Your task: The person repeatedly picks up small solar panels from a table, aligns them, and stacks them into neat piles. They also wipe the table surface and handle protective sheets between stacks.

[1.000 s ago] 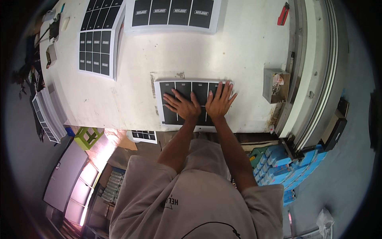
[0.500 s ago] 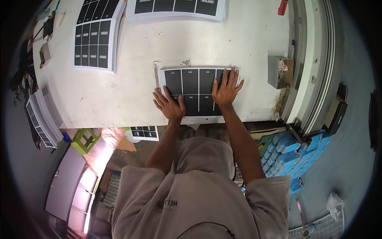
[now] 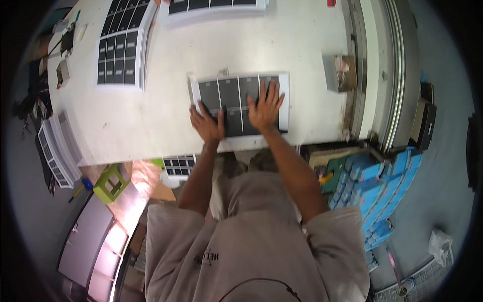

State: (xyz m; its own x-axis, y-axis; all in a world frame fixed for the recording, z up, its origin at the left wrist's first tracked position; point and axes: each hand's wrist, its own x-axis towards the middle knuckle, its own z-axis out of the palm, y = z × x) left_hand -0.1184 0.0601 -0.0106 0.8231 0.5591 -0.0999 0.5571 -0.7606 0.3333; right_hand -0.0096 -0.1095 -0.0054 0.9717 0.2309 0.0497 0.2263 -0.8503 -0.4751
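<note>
A printed sheet (image 3: 230,93) with rows of black panels and white borders lies near the front edge of the table, squarely before me. I cannot tell how many sheets lie under it. My left hand (image 3: 207,125) rests on its lower left part, fingers spread, thumb over a black panel. Flat on the right half of the same sheet is my right hand (image 3: 265,109), its fingers stretched toward the far edge. Both hands are open and grip nothing. A white margin shows to the right of my right hand.
On the white table (image 3: 166,116), stacks of similar sheets stand far left (image 3: 118,58) and at the far middle (image 3: 214,14). A small open box (image 3: 339,73) sits at right, beside a metal rail (image 3: 397,75). Blue boxes (image 3: 370,183) are piled below, and a green stool (image 3: 111,184) stands lower left.
The whole view has shifted a little. My right hand has slid slightly left over the sheet, so more of the right white margin shows. Both hands stay open on it.
</note>
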